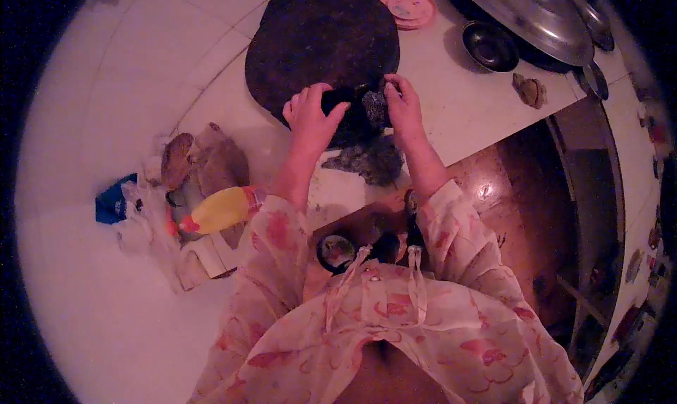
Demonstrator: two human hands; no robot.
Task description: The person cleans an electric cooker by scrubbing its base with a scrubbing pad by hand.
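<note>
My left hand is over the near edge of a round, dark board, its thumb and fingers curled around something black. My right hand pinches the side of a dark crumpled clump, which looks grey-black and rough. Whether one piece spans both hands cannot be made out. Just below them, a flattened dark heap of similar stuff lies on the white counter, touching the board's near side.
To the left are a yellow squeeze bottle, brown lumps, a clear plastic bag and a blue packet. A large pot lid, black bowl and brown chunk stand right. A bowl is below the counter edge.
</note>
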